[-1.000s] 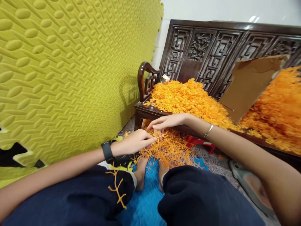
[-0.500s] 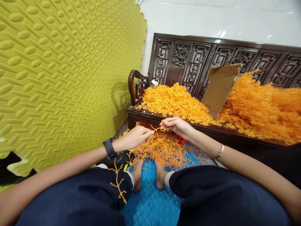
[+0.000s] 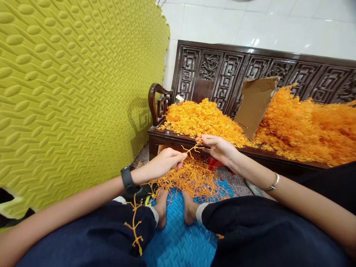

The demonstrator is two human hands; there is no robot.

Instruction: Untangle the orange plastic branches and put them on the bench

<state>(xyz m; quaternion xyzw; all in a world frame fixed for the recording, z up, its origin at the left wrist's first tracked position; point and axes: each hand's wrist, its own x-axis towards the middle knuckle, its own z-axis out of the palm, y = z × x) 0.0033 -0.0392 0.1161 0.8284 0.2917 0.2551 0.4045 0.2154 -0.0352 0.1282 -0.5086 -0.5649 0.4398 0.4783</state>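
My left hand (image 3: 164, 163), with a black watch at its wrist, pinches one end of a thin orange plastic sprig (image 3: 190, 150). My right hand (image 3: 218, 147), a silver bangle further up the arm, pinches the other end. The sprig is held in the air between the two hands, just in front of the bench edge. Below the hands lies a loose heap of orange branched sprigs (image 3: 194, 177) on the floor by my bare feet. One more orange sprig (image 3: 134, 224) rests on my left knee.
A dark carved wooden bench (image 3: 222, 70) stands ahead, piled with orange sprigs (image 3: 204, 118) on the left and denser orange sprigs (image 3: 308, 126) on the right, split by a cardboard sheet (image 3: 254, 102). A yellow-green foam mat (image 3: 69, 92) leans at the left. A blue foam mat (image 3: 178, 241) lies underfoot.
Both hands rose from the floor heap, lifting one sprig clear of it. My right hand drew back towards the right. The view tilted up and shifted.
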